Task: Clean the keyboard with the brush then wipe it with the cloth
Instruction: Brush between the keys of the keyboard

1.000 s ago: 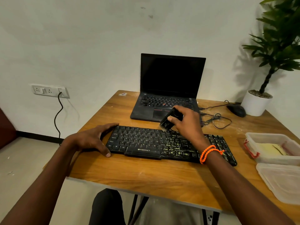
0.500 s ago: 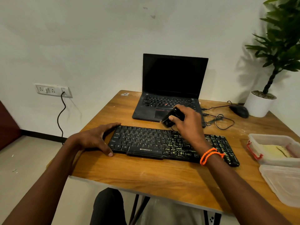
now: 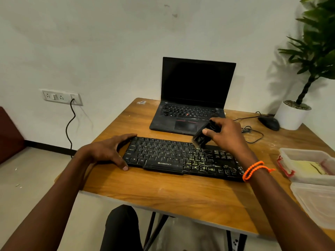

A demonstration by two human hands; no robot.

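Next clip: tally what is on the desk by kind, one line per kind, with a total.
Keyboard: 1
Laptop: 1
Brush, gripped by the right hand: 1
Mouse: 1
Potted plant: 1
Plastic tub: 1
Loose lid: 1
Total: 7
The left hand steadies the keyboard's end.

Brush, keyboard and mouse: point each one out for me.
brush [image 3: 200,138]: head view, on its dark head just above the bristles.
keyboard [image 3: 159,154]: head view, on the keys left of centre.
mouse [image 3: 269,122]: head view, on its rounded back.
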